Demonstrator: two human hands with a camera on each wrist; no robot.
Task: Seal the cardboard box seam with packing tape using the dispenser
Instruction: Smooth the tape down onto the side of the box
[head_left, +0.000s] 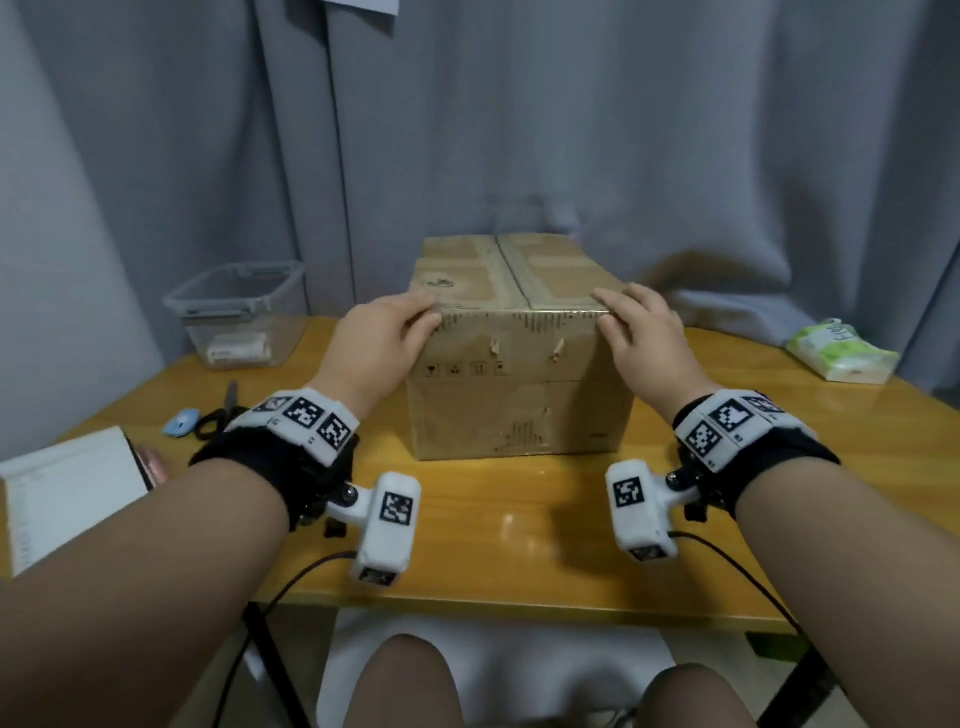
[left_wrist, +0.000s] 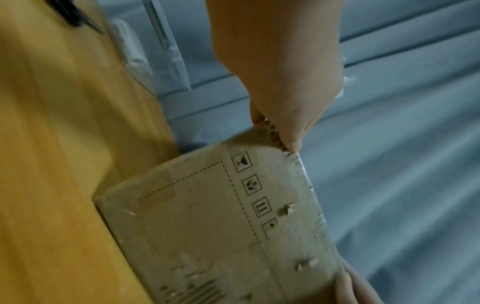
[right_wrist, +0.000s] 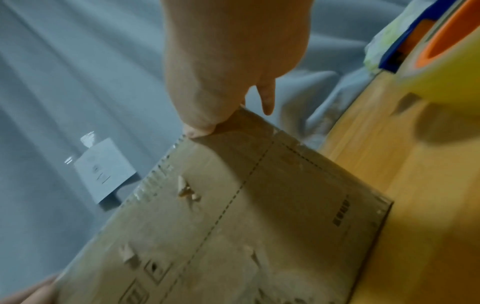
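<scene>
Fingers: left hand (head_left: 382, 338) curls its fingers over the top near-left corner of the cardboard box (head_left: 519, 374), thumb on the front face; right hand (head_left: 647, 335) grips the top near-right corner likewise, little finger sticking out past the edge.
Box: closed, flaps meeting at a centre seam (head_left: 511, 273) that runs away from the person; worn brown card, torn patches and old clear tape, handling symbols and dashed lines printed on the front.
Position: standing mid-table on the wooden table (head_left: 519, 525), between both hands.
Dispenser: blue and orange tape dispenser (right_wrist: 428, 35) in the right wrist view only, at the table's right side, blurred.
Surroundings: clear plastic tub (head_left: 241, 312) at far left, tissue pack (head_left: 841, 353) at far right, grey curtain (head_left: 519, 130) behind.
</scene>
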